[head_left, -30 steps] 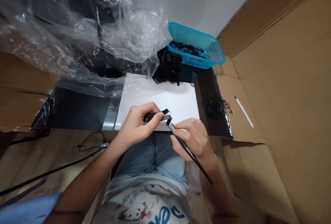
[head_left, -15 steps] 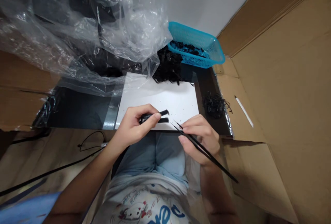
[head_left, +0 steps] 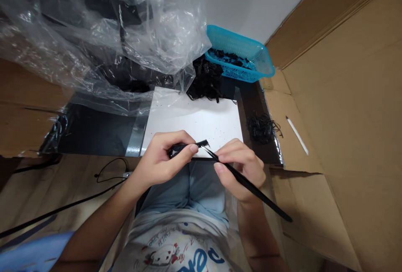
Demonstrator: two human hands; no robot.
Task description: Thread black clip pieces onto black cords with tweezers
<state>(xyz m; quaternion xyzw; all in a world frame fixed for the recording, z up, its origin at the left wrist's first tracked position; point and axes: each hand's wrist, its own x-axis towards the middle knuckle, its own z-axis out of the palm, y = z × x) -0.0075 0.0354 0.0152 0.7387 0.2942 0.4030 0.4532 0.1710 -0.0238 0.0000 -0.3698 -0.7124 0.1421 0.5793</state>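
My left hand point(head_left: 165, 159) is closed, thumb and forefinger pinching a small black strip-like piece point(head_left: 202, 143) whose end sticks out to the right; its exact kind is unclear. More of the dark material shows inside the curl of the fingers. A pair of black tweezers point(head_left: 251, 187) is gripped in my right hand point(head_left: 240, 165), the legs pressed together. Their fine pale tips are at the protruding end of the piece; whether they grip anything is too small to tell. Both hands are over the front edge of a white sheet point(head_left: 191, 119).
Behind the sheet lies a heap of black pieces point(head_left: 205, 81), with a blue basket point(head_left: 241, 71) holding more at its right. A tangle of thin black strands point(head_left: 262, 128) is on the right. Clear plastic point(head_left: 176, 33) bulges at upper left. A white pen-like stick point(head_left: 297, 135) rests on cardboard.
The tweezers have closed and their tips have moved up-left to the black piece. Its two protruding ends, apart before, now appear as one.
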